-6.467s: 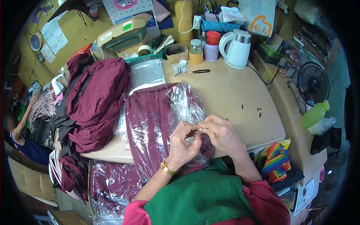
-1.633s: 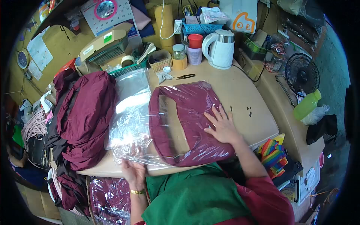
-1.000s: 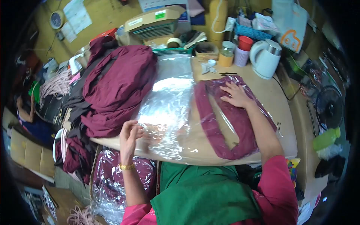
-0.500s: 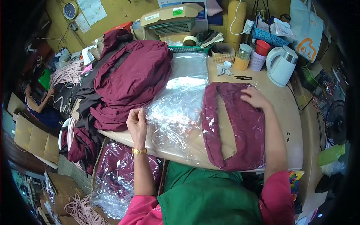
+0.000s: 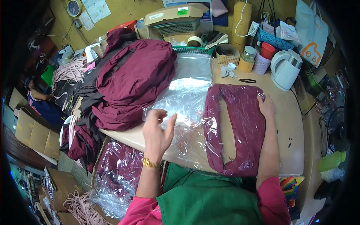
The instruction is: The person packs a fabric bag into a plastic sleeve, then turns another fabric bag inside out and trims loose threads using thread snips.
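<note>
A folded maroon garment (image 5: 249,127) lies on the table inside a clear plastic bag. My right hand (image 5: 267,107) is at its upper right edge, fingers curled over the plastic and the cloth. Left of it, clear plastic bags (image 5: 191,71) lie in a flat stack, crinkled and shiny. My left hand (image 5: 159,133) is over the lower left part of this plastic, thumb and fingers apart, holding nothing. Beyond my left hand rises a heap of maroon garments (image 5: 137,71) with dark cloth beneath.
Thread snips (image 5: 247,80), a white kettle (image 5: 286,69), a glass jar (image 5: 248,54) and a wicker basket (image 5: 228,54) stand or lie at the back. Below the table's left edge is a box of bagged maroon garments (image 5: 118,168). Another person (image 5: 47,107) sits far left.
My left hand has let go of the plastic edge and moved right, opening. My right hand has moved from the garment's top to its right edge and closed there.
</note>
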Demonstrator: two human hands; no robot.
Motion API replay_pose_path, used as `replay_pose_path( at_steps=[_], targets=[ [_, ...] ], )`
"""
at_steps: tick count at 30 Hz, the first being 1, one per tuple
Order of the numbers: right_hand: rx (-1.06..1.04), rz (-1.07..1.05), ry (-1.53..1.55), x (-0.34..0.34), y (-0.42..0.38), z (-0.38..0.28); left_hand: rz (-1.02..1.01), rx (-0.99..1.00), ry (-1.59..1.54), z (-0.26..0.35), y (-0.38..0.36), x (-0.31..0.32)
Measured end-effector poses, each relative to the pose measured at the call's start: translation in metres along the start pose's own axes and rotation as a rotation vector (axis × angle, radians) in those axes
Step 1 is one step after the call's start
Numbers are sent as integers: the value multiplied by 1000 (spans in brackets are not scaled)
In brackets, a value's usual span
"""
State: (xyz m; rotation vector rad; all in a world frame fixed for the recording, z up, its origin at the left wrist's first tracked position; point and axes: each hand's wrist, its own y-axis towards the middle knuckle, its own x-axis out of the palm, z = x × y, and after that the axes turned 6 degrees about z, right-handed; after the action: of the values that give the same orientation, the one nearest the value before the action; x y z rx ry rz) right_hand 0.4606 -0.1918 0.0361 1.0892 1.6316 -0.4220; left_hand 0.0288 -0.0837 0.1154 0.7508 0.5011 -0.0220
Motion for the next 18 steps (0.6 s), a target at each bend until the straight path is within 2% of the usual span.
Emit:
replay_pose_path(
  at_steps=[2,3,8,10,11,12,14,16,18],
  targets=[
    [-8,100,225,6,-6,-2,-305,-151,443,-23,2,14],
    [-7,102,226,9,-5,-2,-440,-297,507,-26,10,20],
    [-9,137,191,9,-11,-3,-428,-203,481,-56,16,43],
    [-4,135,213,8,-10,-2,-233,-136,242,-82,13,53],
    [7,134,234,8,-9,-1,-190,-304,97,-83,15,52],
    [15,136,235,9,-8,3,-195,-298,96,-88,18,45],
    [5,174,288,8,-5,6,-301,-649,-788,-89,22,30],
    [11,196,313,2,-7,5,-214,-660,-853,-76,23,19],
    [17,217,339,-3,-7,4,-26,-462,-933,-79,27,7]
  ],
)
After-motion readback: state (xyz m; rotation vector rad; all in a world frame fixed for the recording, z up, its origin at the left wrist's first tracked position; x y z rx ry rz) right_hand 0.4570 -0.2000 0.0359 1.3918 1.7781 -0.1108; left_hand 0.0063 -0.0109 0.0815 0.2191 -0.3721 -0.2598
